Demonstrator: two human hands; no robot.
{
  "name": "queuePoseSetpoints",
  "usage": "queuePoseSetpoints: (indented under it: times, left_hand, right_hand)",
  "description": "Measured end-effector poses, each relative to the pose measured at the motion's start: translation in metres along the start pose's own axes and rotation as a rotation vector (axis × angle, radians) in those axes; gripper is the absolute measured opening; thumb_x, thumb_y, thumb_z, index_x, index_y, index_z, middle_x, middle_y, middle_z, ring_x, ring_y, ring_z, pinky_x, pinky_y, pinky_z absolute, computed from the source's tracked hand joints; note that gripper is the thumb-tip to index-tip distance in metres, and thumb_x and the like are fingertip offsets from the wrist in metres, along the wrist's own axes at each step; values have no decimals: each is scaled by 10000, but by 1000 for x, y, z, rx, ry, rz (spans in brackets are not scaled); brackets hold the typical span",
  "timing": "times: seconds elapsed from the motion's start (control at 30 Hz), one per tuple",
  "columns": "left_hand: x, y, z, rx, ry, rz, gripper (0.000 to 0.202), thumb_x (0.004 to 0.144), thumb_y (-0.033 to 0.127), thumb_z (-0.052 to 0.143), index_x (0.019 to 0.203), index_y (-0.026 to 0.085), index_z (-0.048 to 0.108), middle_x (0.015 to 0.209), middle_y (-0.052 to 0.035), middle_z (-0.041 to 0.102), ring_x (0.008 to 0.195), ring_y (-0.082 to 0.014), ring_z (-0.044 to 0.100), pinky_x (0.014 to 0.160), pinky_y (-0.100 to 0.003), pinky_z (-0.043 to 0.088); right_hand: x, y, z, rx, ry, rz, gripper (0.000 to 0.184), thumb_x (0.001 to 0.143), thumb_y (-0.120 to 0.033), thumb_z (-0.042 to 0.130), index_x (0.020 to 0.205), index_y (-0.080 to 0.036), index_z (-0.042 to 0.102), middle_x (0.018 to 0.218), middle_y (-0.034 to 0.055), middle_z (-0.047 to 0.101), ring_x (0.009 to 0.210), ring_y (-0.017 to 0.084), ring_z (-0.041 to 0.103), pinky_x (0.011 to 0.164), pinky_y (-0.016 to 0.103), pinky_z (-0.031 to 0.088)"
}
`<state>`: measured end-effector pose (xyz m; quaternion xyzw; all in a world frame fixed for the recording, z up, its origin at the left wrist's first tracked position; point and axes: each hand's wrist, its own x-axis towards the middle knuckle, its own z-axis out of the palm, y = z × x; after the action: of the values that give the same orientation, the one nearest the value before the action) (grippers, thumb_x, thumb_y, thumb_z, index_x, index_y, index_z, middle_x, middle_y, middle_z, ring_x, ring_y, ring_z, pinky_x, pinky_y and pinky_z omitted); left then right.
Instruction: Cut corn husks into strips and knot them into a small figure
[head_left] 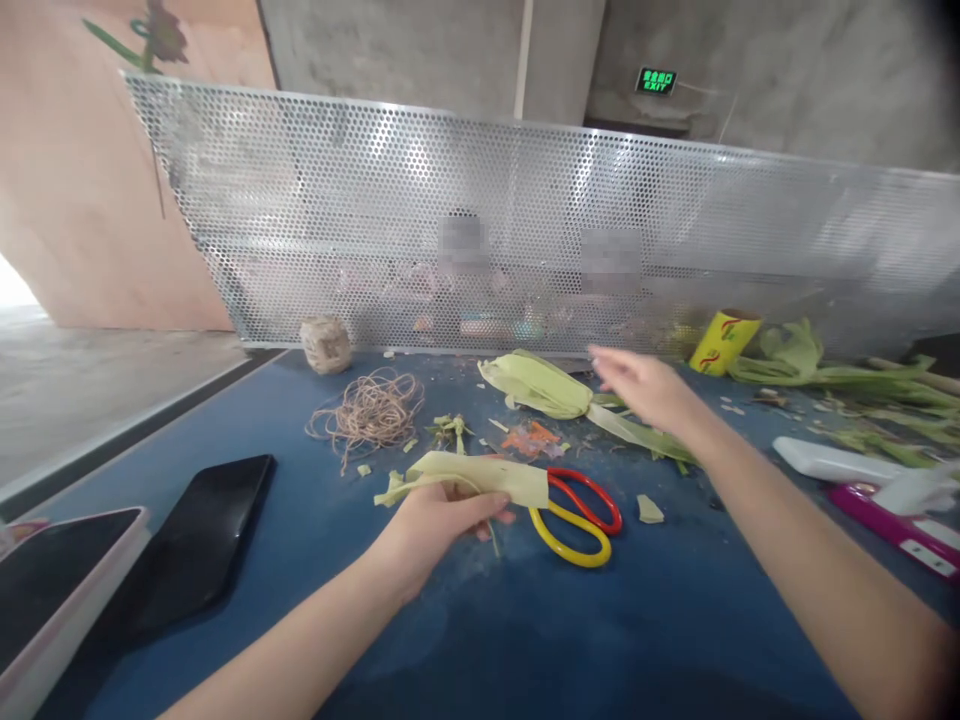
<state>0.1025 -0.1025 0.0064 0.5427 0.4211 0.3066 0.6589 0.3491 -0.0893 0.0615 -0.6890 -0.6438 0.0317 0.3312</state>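
Note:
My left hand [457, 510] is closed on a pale green strip of corn husk [495, 478], which lies nearly level above the table. Beneath the strip's right end rest scissors [577, 535] with one red and one yellow handle loop; their blades are hidden. My right hand [637, 385] reaches over the far part of the table, its fingers stretched out and slightly blurred. Just left of those fingers lies a green bundle of corn husk [544, 385], apart from them as far as I can see. No object shows in my right hand.
Tangled twine [371, 410] and a twine ball [325, 344] lie left. Two phones [206, 540] [67, 570] are front left. A yellow roll [724, 342], loose husks [795, 355] and a purple-and-white tool [892, 520] are right. A perforated metal screen [375, 200] stands behind.

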Motion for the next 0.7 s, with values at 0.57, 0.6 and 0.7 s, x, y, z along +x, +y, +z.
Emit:
queuePoseSetpoints:
  times: [0.57,0.6,0.7]
  left_hand:
    - [-4,38,-44,392,-132,138,264,816,364,523,918,174,676,831,-69,729,788,-183,665,658,-256,509]
    - [-5,45,-53,511,-69,217,260,821,360,506,833,183,696,898,-63,723,807,-175,657,678,-239,500]
    - [-11,59,-78,742,144,283,275,824,308,455,861,189,700,889,-29,728,851,-191,645,674,-221,474]
  right_hand:
    - [-19,23,17,701,-48,134,287,740,-476,561,802,-200,512,637,26,585,586,181,598,550,327,515]
    - [-17,28,14,703,-47,149,295,722,-476,582,795,-198,513,643,25,583,584,178,599,563,332,523]
    - [-18,37,7,698,-51,173,294,706,-462,602,791,-197,506,683,21,583,574,158,596,579,327,530]
